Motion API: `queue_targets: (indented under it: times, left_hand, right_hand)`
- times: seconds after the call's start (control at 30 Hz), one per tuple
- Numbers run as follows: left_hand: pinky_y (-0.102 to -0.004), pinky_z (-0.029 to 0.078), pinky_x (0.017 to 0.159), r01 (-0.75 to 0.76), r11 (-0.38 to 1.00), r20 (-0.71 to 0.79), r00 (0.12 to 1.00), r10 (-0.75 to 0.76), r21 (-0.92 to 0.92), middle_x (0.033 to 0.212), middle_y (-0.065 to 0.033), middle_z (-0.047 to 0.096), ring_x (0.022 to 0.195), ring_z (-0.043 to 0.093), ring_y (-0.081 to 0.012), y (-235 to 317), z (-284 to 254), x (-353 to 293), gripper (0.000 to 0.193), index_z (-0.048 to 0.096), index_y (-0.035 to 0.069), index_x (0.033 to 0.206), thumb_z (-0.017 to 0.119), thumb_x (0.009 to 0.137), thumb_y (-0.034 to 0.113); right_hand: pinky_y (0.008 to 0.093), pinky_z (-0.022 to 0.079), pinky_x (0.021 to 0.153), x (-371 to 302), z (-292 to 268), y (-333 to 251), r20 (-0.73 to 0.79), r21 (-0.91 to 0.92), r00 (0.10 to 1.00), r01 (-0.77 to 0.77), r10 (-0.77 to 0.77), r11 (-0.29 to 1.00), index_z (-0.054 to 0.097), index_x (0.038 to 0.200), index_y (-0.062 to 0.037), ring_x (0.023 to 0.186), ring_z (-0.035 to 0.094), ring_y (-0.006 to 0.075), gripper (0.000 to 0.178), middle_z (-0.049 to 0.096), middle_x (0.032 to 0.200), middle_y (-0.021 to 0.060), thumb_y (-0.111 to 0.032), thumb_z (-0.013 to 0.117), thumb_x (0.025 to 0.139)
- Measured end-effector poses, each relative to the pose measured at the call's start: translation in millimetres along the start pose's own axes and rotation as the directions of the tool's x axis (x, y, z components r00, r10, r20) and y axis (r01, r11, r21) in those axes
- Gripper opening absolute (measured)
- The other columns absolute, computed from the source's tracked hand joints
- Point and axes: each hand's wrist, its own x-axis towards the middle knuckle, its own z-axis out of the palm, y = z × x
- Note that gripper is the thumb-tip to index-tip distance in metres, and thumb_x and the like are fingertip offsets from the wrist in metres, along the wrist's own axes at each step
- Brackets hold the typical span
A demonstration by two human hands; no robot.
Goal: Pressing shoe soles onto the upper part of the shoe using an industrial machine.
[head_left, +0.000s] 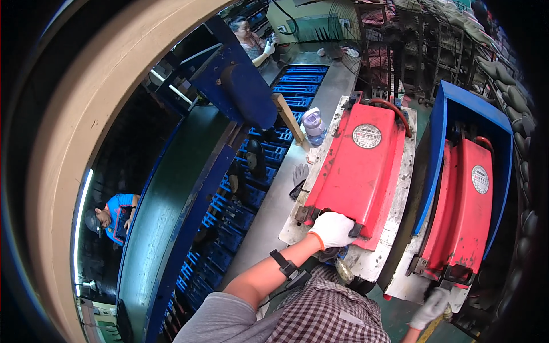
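Observation:
My left hand, in a white knit glove with an orange cuff, is closed over the front end of a long red machine cover. Its fingers wrap over the black front handle, most of which the glove hides. My right hand, gloved in pale grey-white, hangs low at the right, below the front edge of a second red machine cover. It is smeared by motion, so its fingers cannot be made out. Below my left hand, a dark shoe-like item with a clear wrapped end shows in part.
Blue racks run along a metal counter at the left, beside a green conveyor belt. A purple-topped jug and a grey glove lie between. A blue hood surrounds the second cover. Two people work farther off.

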Motion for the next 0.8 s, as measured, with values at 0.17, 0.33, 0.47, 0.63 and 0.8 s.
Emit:
queue_targets:
  times: [0.17, 0.33, 0.47, 0.63, 0.8]
  left_hand:
    - [-0.0482, 0.058, 0.07, -0.059, 0.998, 0.044, 0.997, 0.06, -0.032, 0.075, -0.0203, 0.071, 0.071, 0.072, -0.037, 8, -8, 8, 0.052, 0.076, 0.003, 0.081, 0.072, 0.082, 0.056]
    - [-0.0477, 0.058, 0.069, -0.017, 0.999, 0.062, 0.998, 0.019, -0.031, 0.074, -0.0216, 0.071, 0.069, 0.072, -0.0376, 5, -7, 5, 0.054, 0.077, 0.003, 0.082, 0.073, 0.08, 0.057]
    - [-0.0481, 0.058, 0.069, -0.008, 0.999, 0.086, 0.996, 0.011, -0.04, 0.074, -0.0213, 0.071, 0.07, 0.073, -0.0371, 3, -5, 3, 0.052, 0.077, 0.004, 0.082, 0.072, 0.081, 0.056]
    - [-0.0485, 0.058, 0.068, -0.045, 0.997, 0.045, 0.998, 0.047, -0.056, 0.073, -0.0212, 0.071, 0.069, 0.073, -0.0376, 5, -5, 4, 0.051, 0.077, 0.004, 0.081, 0.072, 0.082, 0.055]
    - [-0.0491, 0.057, 0.068, -0.06, 0.997, 0.036, 0.997, 0.062, -0.057, 0.072, -0.0208, 0.07, 0.069, 0.072, -0.0379, 4, -8, 2, 0.046, 0.075, 0.005, 0.082, 0.073, 0.082, 0.05]
  right_hand:
    - [0.0403, 0.054, 0.093, -5, 101, -141, 0.766, 0.209, 0.642, -0.188, -0.041, 0.96, 0.069, 0.105, 0.0022, 0.096, 0.068, 0.0292, 0.018, 0.07, 0.106, 0.0168, -0.013, 0.067, 0.095]
    - [0.0348, 0.056, 0.068, -8, 182, -182, 0.984, -0.175, -0.031, -0.389, 0.177, 0.904, 0.066, 0.102, -0.0002, 0.071, 0.066, 0.0202, 0.036, 0.069, 0.086, 0.0104, -0.037, 0.066, 0.101]
    - [0.0296, 0.039, 0.048, -23, 195, -187, 0.958, -0.285, -0.186, -0.51, 0.219, 0.812, 0.062, 0.096, -0.007, 0.052, 0.051, 0.0126, 0.034, 0.061, 0.068, 0.0028, -0.04, 0.067, 0.101]
    - [0.0264, 0.037, 0.052, -105, 231, -173, 0.996, -0.093, -0.082, -0.75, 0.047, 0.655, 0.062, 0.107, -0.0072, 0.062, 0.053, 0.0096, 0.032, 0.061, 0.078, -0.0002, -0.039, 0.057, 0.106]
    - [0.0262, 0.047, 0.061, -74, 265, -221, 0.913, -0.251, -0.406, -0.49, 0.036, 0.835, 0.064, 0.123, -0.0098, 0.071, 0.056, 0.0075, 0.046, 0.07, 0.092, 0.0013, -0.051, 0.047, 0.11]
